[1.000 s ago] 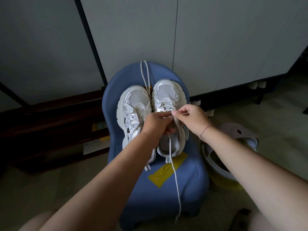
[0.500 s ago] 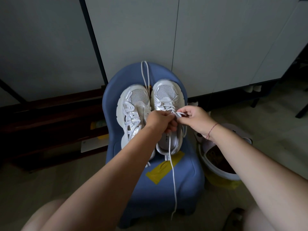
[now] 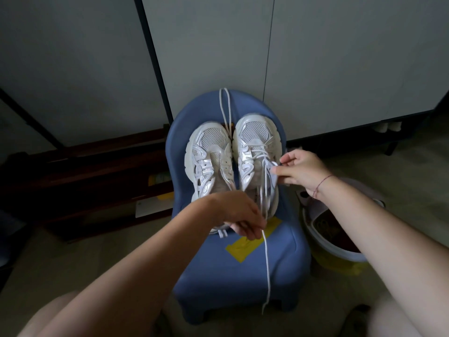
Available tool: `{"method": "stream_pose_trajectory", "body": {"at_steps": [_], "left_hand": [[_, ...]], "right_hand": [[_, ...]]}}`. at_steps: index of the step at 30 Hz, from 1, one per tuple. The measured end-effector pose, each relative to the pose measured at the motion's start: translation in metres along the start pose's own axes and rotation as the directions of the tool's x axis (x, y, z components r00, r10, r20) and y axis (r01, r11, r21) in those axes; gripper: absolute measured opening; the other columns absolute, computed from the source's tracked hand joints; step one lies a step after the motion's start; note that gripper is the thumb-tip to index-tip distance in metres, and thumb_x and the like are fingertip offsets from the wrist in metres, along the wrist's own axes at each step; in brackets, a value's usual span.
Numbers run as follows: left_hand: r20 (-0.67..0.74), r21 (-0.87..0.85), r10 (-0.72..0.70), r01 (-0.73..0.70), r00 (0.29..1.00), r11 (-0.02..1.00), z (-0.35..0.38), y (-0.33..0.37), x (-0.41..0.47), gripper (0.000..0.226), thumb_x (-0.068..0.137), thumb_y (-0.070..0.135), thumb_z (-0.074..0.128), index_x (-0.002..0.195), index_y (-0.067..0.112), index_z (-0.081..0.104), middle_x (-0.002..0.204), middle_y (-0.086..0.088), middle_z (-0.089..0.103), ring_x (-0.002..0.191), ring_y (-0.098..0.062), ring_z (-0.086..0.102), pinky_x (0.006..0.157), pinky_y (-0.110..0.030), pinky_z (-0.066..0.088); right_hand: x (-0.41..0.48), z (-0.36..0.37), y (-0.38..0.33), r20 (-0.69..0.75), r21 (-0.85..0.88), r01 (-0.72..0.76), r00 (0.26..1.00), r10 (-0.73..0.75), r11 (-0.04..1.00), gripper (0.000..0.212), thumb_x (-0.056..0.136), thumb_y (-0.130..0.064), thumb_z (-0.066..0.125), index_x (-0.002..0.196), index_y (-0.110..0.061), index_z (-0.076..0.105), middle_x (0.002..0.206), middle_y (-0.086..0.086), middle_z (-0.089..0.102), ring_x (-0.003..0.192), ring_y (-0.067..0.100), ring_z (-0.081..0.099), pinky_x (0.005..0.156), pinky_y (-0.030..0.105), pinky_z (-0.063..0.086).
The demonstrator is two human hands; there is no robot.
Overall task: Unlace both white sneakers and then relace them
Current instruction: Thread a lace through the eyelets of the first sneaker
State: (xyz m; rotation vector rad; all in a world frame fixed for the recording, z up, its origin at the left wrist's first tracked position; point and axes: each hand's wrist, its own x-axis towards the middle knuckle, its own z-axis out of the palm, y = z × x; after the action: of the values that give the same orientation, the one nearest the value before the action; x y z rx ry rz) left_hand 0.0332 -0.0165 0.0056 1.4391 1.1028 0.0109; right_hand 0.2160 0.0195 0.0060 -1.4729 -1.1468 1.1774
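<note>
Two white sneakers are set side by side on a blue chair (image 3: 243,276), heels toward the person and toes toward the chair back, so the long axis of each runs straight away from the body. The left sneaker (image 3: 209,156) appears to have no lace in its eyelets; a loose lace (image 3: 224,105) is draped over the chair back between the two toes. The right sneaker (image 3: 255,137) is laced only in the rows near the toe. From there its lace (image 3: 267,263) is drawn back along that axis, toward the person, and is pinched in the curled fingers of the left hand (image 3: 238,212), which is held over the heel end. The free end hangs down past the front of the seat.

The right hand (image 3: 301,169) is placed at the outer side of the same sneaker, near the middle of its length, and the eyelet edge is pinched there between thumb and forefinger. Whether a strand is also held cannot be told. This hand is judged the nearer one to the open eyelets, which lie just beside its fingertips. Whether the lace is being taken out or threaded in cannot be decided.
</note>
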Motion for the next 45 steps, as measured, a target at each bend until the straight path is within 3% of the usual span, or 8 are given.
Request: {"method": "stream_pose_trajectory", "body": {"at_steps": [5, 12, 16, 20, 26, 29, 32, 45], "left_hand": [[-0.357, -0.378, 0.047, -0.191, 0.933, 0.906, 0.007, 0.000, 0.010, 0.018, 0.096, 0.007, 0.057, 0.084, -0.003, 0.065, 0.063, -0.007, 0.068, 0.051, -0.012, 0.064, 0.051, -0.020, 0.055], [-0.456, -0.763, -0.105, -0.327, 0.884, 0.558, 0.030, 0.018, 0.034, 0.028, 0.098, 0.027, 0.057, 0.077, 0.008, 0.058, 0.049, 0.000, 0.057, 0.039, -0.008, 0.050, 0.039, -0.016, 0.040], [-0.493, -0.810, -0.161, -0.383, 0.855, 0.444, 0.032, 0.019, 0.036, 0.026, 0.101, 0.026, 0.051, 0.086, 0.006, 0.058, 0.051, -0.002, 0.063, 0.037, -0.008, 0.055, 0.037, -0.016, 0.043], [-0.494, -0.797, -0.162, -0.370, 0.854, 0.477, 0.030, 0.012, 0.034, 0.018, 0.098, 0.017, 0.056, 0.084, 0.008, 0.063, 0.049, 0.001, 0.062, 0.036, -0.006, 0.054, 0.036, -0.014, 0.042], [-0.442, -0.637, -0.037, -0.284, 0.896, 0.716, 0.025, 0.001, 0.022, 0.025, 0.096, 0.015, 0.059, 0.071, 0.010, 0.062, 0.049, 0.003, 0.058, 0.038, -0.005, 0.050, 0.038, -0.014, 0.038], [-0.144, -0.304, 0.032, -0.075, 0.989, 0.950, 0.021, -0.004, 0.001, 0.020, 0.097, 0.013, 0.056, 0.080, 0.011, 0.066, 0.052, 0.005, 0.059, 0.043, -0.002, 0.050, 0.044, -0.012, 0.038], [0.156, 0.101, -0.049, 0.033, 0.987, 0.994, 0.028, -0.011, -0.011, 0.015, 0.095, 0.019, 0.061, 0.098, 0.009, 0.071, 0.065, 0.005, 0.061, 0.055, -0.001, 0.054, 0.055, -0.014, 0.043], [-0.554, -0.568, -0.071, -0.315, 0.829, 0.760, 0.030, -0.001, 0.022, 0.025, 0.101, 0.018, 0.051, 0.078, 0.013, 0.060, 0.049, 0.001, 0.046, 0.032, -0.008, 0.034, 0.037, -0.016, 0.031]], "right_hand": [[-0.002, 0.001, -0.002, 0.032, 0.001, -0.007, 0.999, 0.007, 1.000, 0.025, 0.078, 0.005, 0.070, 0.083, -0.010, 0.051, 0.078, 0.007, 0.052, 0.071, 0.015, 0.057, 0.055, 0.021, 0.056], [0.001, 0.006, 0.006, 0.010, -0.041, -0.056, 0.998, 0.057, 0.998, 0.024, 0.082, 0.017, 0.054, 0.082, -0.007, 0.048, 0.079, 0.014, 0.053, 0.063, 0.025, 0.061, 0.048, 0.033, 0.057], [0.001, 0.011, 0.006, 0.048, -0.103, -0.027, 0.998, 0.032, 0.994, 0.016, 0.086, -0.015, 0.064, 0.083, -0.011, 0.049, 0.072, 0.011, 0.057, 0.055, 0.019, 0.061, 0.061, 0.043, 0.059], [-0.004, 0.011, 0.004, 0.108, -0.340, 0.070, 0.994, -0.035, 0.938, 0.050, 0.062, -0.052, 0.078, 0.081, -0.016, 0.048, 0.078, 0.006, 0.059, 0.069, 0.019, 0.058, 0.072, 0.042, 0.055], [0.000, 0.011, 0.017, 0.086, -0.381, 0.068, 0.996, -0.038, 0.922, 0.054, 0.057, -0.045, 0.082, 0.079, -0.001, 0.061, 0.068, 0.006, 0.064, 0.067, 0.020, 0.061, 0.078, 0.052, 0.056], [-0.003, 0.010, 0.013, 0.103, -0.347, 0.058, 0.994, -0.024, 0.936, 0.048, 0.065, -0.035, 0.083, 0.084, 0.003, 0.062, 0.071, 0.010, 0.062, 0.070, 0.022, 0.061, 0.078, 0.050, 0.055], [-0.005, 0.009, 0.011, 0.124, -0.304, 0.048, 0.992, -0.010, 0.951, 0.035, 0.073, -0.025, 0.080, 0.087, 0.001, 0.062, 0.076, 0.010, 0.059, 0.073, 0.020, 0.059, 0.076, 0.044, 0.056], [0.001, 0.005, 0.013, 0.180, -0.220, 0.012, 0.983, 0.028, 0.975, 0.021, 0.079, -0.018, 0.074, 0.091, -0.002, 0.066, 0.086, 0.013, 0.064, 0.082, 0.019, 0.063, 0.075, 0.034, 0.058]]}}
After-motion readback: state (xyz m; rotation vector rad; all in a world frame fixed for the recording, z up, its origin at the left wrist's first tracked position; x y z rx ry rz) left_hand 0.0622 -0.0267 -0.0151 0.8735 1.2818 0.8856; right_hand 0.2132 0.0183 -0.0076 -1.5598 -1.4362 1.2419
